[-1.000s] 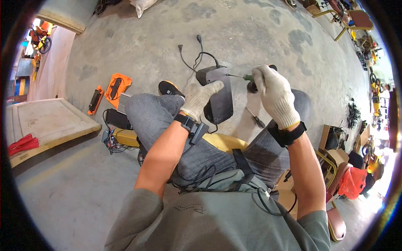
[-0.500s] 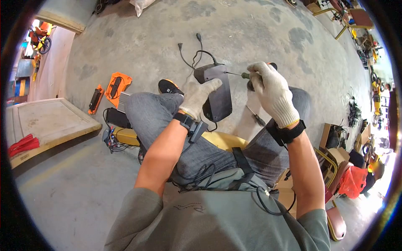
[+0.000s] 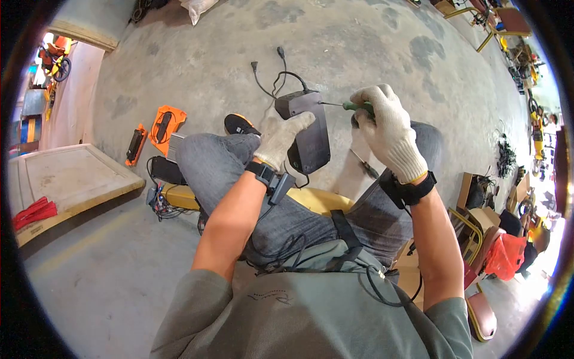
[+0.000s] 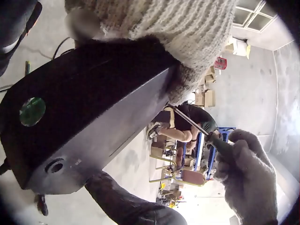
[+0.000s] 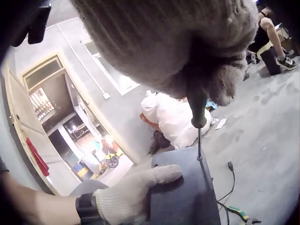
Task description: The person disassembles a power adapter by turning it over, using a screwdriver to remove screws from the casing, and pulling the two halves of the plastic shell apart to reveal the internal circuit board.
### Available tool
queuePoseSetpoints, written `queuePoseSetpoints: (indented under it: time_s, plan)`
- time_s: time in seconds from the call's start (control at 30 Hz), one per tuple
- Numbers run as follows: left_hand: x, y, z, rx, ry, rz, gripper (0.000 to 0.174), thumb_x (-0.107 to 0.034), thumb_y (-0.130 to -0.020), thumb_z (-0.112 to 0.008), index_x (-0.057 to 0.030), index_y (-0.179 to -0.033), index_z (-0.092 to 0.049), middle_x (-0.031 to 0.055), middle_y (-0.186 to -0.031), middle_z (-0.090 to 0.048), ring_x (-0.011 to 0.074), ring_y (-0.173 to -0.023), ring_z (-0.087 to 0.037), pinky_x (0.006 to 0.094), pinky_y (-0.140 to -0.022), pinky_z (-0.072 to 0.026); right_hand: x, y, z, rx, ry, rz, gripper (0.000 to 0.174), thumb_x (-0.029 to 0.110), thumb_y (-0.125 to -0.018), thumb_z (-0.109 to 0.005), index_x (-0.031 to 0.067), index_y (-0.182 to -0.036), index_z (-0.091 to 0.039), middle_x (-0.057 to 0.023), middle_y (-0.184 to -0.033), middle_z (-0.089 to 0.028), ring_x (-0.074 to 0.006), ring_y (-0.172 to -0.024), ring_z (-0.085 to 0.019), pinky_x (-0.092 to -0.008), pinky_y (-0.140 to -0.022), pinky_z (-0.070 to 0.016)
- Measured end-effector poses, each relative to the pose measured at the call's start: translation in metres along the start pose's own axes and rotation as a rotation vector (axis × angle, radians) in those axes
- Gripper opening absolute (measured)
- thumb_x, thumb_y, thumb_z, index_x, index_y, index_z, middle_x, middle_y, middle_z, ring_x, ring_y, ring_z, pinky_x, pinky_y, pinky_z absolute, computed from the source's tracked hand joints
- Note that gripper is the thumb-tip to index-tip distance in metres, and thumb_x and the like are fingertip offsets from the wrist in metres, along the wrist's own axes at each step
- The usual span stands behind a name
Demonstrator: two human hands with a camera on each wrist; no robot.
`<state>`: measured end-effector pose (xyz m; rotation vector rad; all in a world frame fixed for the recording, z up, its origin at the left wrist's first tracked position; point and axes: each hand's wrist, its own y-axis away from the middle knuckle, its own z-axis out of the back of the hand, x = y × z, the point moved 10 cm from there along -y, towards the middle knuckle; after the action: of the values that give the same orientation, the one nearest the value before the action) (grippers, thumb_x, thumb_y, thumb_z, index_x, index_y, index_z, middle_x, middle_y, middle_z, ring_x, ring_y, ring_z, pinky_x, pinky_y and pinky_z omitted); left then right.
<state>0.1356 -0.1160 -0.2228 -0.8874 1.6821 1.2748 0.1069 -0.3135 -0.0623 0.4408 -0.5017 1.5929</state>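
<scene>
**Screwdriver tip at the box's side**

Above the knees, the left hand (image 3: 281,139) clasps the black box (image 3: 308,140), whose cables (image 3: 272,75) trail onto the floor. The right hand (image 3: 385,128) curls its fingers around a green screwdriver (image 3: 354,106). A spare screwdriver (image 3: 365,166) lies beneath, and orange cases (image 3: 167,122) lie to the left.

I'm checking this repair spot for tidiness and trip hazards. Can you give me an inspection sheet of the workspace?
Surface: concrete floor, bare and stained.
Job's things: black box held in front of the knees; green-handled screwdriver with its tip at the box's edge.
Clutter: spare screwdriver on the floor by the right leg; orange covers at left.
Hands: left hand holds the box; right hand grips the screwdriver; both gloved.
Cables: box leads trail over the floor; loose wires beside the yellow stool.
Surroundings: wooden panel at left; chairs and cardboard boxes at right.
</scene>
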Motion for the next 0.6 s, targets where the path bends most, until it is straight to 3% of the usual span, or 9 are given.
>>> queuePoseSetpoints:
  time_s: [0.1,0.2,0.27,0.3,0.37,0.47,0.6]
  plan:
    - [0.003,-0.001,0.000,0.002,-0.009,-0.012,0.046,-0.015,-0.089,-0.084,-0.0027,-0.131,-0.068,0.0068,-0.117,-0.075,0.0183,-0.103,-0.071,0.0346,-0.094,-0.0579,0.005,0.000,0.004,-0.063,-0.006,-0.005,0.023,0.022,-0.104,-0.068,0.0032,-0.117,-0.068,-0.0231,-0.121,-0.069,-0.0431,-0.104,-0.070,-0.0495,-0.084,-0.0561]
    - [0.012,-0.002,0.002,-0.011,-0.030,0.059,0.047,-0.016,-0.089,-0.084,-0.0028,-0.132,-0.068,0.0068,-0.118,-0.075,0.0185,-0.104,-0.071,0.0352,-0.094,-0.0579,-0.007,-0.002,0.007,-0.067,0.027,-0.206,0.017,0.016,-0.102,-0.068,0.0047,-0.115,-0.068,-0.0220,-0.118,-0.068,-0.0428,-0.103,-0.070,-0.0485,-0.084,-0.0565]
    - [0.011,-0.003,0.001,-0.003,-0.035,0.034,0.048,-0.016,-0.089,-0.084,-0.0026,-0.132,-0.068,0.0070,-0.118,-0.075,0.0185,-0.104,-0.071,0.0350,-0.094,-0.0581,-0.018,-0.007,-0.006,0.112,0.015,-0.278,0.017,0.014,-0.100,-0.068,0.0046,-0.114,-0.068,-0.0209,-0.120,-0.068,-0.0425,-0.102,-0.070,-0.0482,-0.085,-0.0568]
    - [0.007,-0.003,0.000,0.004,-0.040,0.010,0.048,-0.016,-0.089,-0.084,-0.0025,-0.132,-0.068,0.0072,-0.118,-0.075,0.0184,-0.104,-0.071,0.0349,-0.094,-0.0582,-0.020,-0.005,-0.007,0.111,0.015,-0.278,0.017,0.014,-0.100,-0.068,0.0046,-0.114,-0.068,-0.0209,-0.120,-0.068,-0.0425,-0.102,-0.070,-0.0482,-0.085,-0.0568]
    - [0.001,-0.001,-0.001,0.018,-0.012,-0.008,0.048,-0.016,-0.089,-0.084,-0.0024,-0.132,-0.067,0.0075,-0.118,-0.075,0.0184,-0.104,-0.071,0.0348,-0.093,-0.0584,-0.002,-0.005,0.001,-0.003,-0.034,-0.047,0.018,0.015,-0.101,-0.068,0.0029,-0.114,-0.068,-0.0209,-0.116,-0.069,-0.0421,-0.101,-0.071,-0.0477,-0.085,-0.0570]
    - [0.003,-0.001,-0.002,0.030,0.017,-0.010,0.049,-0.015,-0.089,-0.084,-0.0020,-0.133,-0.067,0.0079,-0.119,-0.075,0.0187,-0.105,-0.071,0.0348,-0.094,-0.0584,0.015,-0.002,0.007,-0.057,-0.044,0.112,0.019,0.016,-0.101,-0.068,0.0032,-0.115,-0.068,-0.0207,-0.108,-0.071,-0.0410,-0.098,-0.071,-0.0458,-0.085,-0.0574]
    - [0.008,-0.002,0.000,0.008,-0.009,0.037,0.052,-0.015,-0.089,-0.084,-0.0019,-0.136,-0.066,0.0083,-0.120,-0.075,0.0196,-0.107,-0.071,0.0355,-0.094,-0.0588,0.011,0.000,0.012,-0.161,-0.034,0.007,0.016,0.012,-0.100,-0.068,0.0050,-0.114,-0.069,-0.0194,-0.104,-0.070,-0.0406,-0.098,-0.070,-0.0455,-0.085,-0.0566]
